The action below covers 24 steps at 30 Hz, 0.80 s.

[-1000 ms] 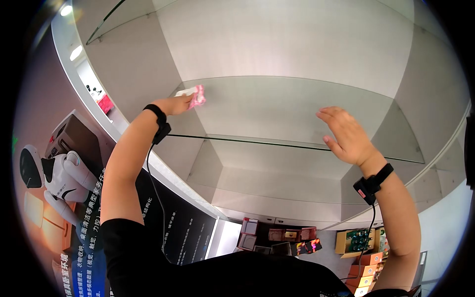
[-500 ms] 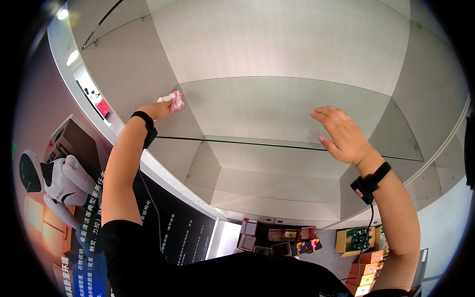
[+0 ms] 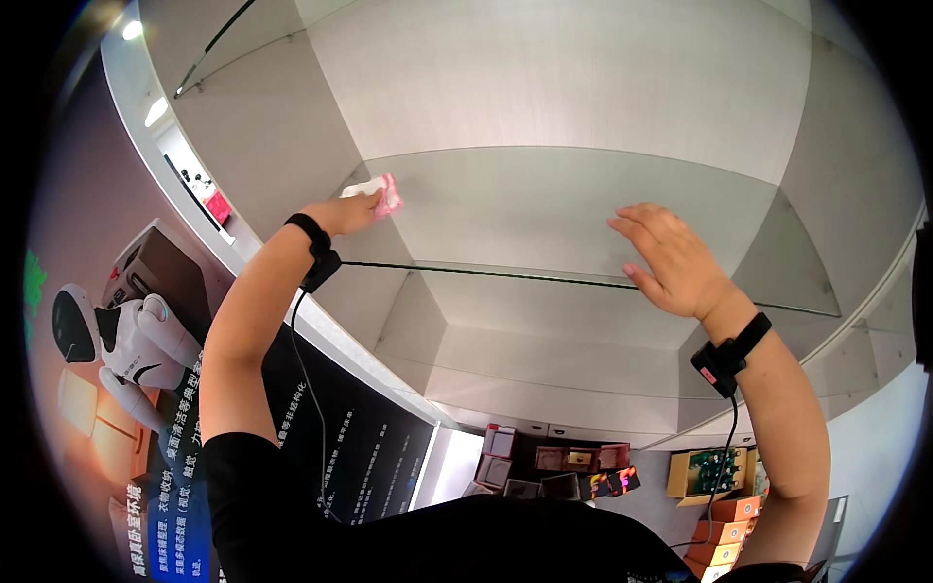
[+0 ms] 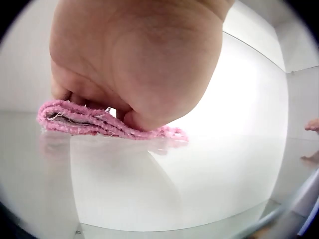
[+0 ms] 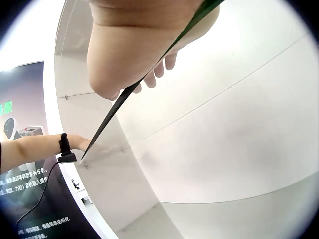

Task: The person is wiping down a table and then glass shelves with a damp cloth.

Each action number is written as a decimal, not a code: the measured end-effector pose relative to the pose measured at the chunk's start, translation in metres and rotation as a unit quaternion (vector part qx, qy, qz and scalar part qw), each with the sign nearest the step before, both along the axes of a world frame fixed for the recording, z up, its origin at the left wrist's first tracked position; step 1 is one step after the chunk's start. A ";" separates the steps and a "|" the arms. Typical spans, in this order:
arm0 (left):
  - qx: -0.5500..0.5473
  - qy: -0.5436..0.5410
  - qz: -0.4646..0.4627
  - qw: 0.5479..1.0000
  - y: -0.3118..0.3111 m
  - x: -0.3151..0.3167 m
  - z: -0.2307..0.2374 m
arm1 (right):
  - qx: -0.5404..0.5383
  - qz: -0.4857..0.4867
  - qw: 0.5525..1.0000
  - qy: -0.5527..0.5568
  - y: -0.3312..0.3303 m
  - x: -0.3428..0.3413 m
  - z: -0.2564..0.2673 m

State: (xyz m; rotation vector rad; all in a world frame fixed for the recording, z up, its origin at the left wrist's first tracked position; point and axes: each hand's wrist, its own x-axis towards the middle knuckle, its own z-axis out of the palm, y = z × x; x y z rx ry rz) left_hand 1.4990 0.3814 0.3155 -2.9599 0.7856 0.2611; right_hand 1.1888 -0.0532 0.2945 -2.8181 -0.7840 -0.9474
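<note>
A folded pink and white cloth (image 3: 391, 198) lies flat on the glass shelf (image 3: 525, 209), towards its left end. My left hand (image 3: 350, 211) holds the cloth from above, with thumb and fingertips bent against it. Close up in the left wrist view, the fluffy pink edge of the cloth (image 4: 99, 123) shows under the palm, mirrored in the glass. At the shelf's front edge on the right, my right hand (image 3: 673, 264) holds nothing, its fingers extended and thumb apart. The right wrist view has the dark glass edge (image 5: 117, 103) crossing in front of that hand.
Pale cabinet walls (image 3: 564, 78) enclose the shelf at the back and sides. Another glass shelf (image 3: 219, 39) is higher up. Below stand open boxes (image 3: 700, 476) and dark containers (image 3: 559, 462) on the floor. A printed panel (image 3: 117, 321) stands at left.
My left hand slid the cloth left along the glass, then back to the right. The right hand stays nearly in place. The head view has shifted slightly.
</note>
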 end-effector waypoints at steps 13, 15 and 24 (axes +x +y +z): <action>0.066 -0.006 -0.128 0.990 -0.127 -0.088 0.017 | 0.001 0.020 0.999 -0.041 -0.004 0.002 -0.005; 0.069 -0.002 -0.132 0.989 -0.141 -0.095 0.018 | -0.001 0.016 0.999 -0.043 -0.005 0.001 -0.004; 0.092 0.009 -0.160 0.983 -0.192 -0.108 0.020 | -0.007 0.016 0.999 -0.032 -0.006 0.002 -0.006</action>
